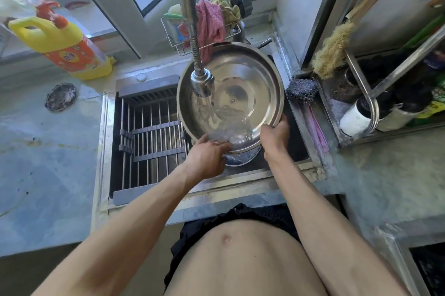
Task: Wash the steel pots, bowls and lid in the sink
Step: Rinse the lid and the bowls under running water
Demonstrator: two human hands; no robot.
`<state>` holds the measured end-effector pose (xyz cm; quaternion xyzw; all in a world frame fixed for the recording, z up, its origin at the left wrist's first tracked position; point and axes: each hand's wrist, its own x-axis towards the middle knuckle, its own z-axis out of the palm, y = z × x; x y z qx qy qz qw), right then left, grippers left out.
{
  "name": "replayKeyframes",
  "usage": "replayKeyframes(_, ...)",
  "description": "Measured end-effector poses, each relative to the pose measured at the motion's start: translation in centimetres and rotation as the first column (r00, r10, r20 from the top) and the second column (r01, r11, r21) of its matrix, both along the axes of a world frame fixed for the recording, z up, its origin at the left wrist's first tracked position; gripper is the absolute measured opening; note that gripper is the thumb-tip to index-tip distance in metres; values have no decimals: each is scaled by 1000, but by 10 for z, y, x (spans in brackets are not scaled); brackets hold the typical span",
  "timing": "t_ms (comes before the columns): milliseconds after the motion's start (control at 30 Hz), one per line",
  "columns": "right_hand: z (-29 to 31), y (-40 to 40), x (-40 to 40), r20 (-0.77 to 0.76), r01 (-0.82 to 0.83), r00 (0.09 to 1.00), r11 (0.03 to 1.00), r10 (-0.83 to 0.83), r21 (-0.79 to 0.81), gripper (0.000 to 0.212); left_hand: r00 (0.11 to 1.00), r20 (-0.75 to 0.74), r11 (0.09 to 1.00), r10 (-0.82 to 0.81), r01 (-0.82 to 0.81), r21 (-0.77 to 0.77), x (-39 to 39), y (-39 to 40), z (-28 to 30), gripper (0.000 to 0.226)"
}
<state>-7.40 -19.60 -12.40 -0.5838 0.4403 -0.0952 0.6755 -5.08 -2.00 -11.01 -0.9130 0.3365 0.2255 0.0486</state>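
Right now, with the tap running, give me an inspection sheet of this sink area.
Surface: marble counter, wet and stained near the sink.
Job's things: steel bowl tilted under the tap, water running into it; another steel piece lies beneath it.
Clutter: detergent bottle, drain strainer, steel scourer, brush, cloths in a wire rack.
Grippers: left hand rubs the bowl's inside at the near rim; right hand grips the rim.
Cables: nothing seen.
Surroundings: window behind, metal shelf with containers on the right, drying rack over the sink's left half.
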Motion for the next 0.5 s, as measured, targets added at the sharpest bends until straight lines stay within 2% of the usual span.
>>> replayKeyframes(133, -2, -2, -7, 9, -5, 1000, 999, 4, 33, 49, 974, 225, 963, 16, -76, 259, 28, 25, 7, 53)
replayKeyframes(200, -1, 3, -6, 7, 8, 1000, 998, -8, 67, 48, 969, 247, 948, 18, -95, 305, 25, 17, 14, 48)
replayKeyframes(267, 0, 10, 0, 2, 30, 1000, 996, -31, 87, 50, 990, 132, 974, 37, -65, 216, 8, -11, 19, 46)
replayKeyframes(367, -7, 17, 6, -7, 57, 998, 994, -57, 94, 55, 990, -62, 992, 128, -129, -8, -18, -49, 19, 48)
replayKeyframes(433, -10, 13, 4, -17, 77, 997, 989, -76, 129, 46, 993, -40, 992, 114, -116, -54, -14, -53, 18, 51)
replayKeyframes(500, -9, 5, 1, -70, 125, 991, 976, -114, 179, 36, 997, 54, 998, 53, -54, 15, 0, -34, 17, 47)
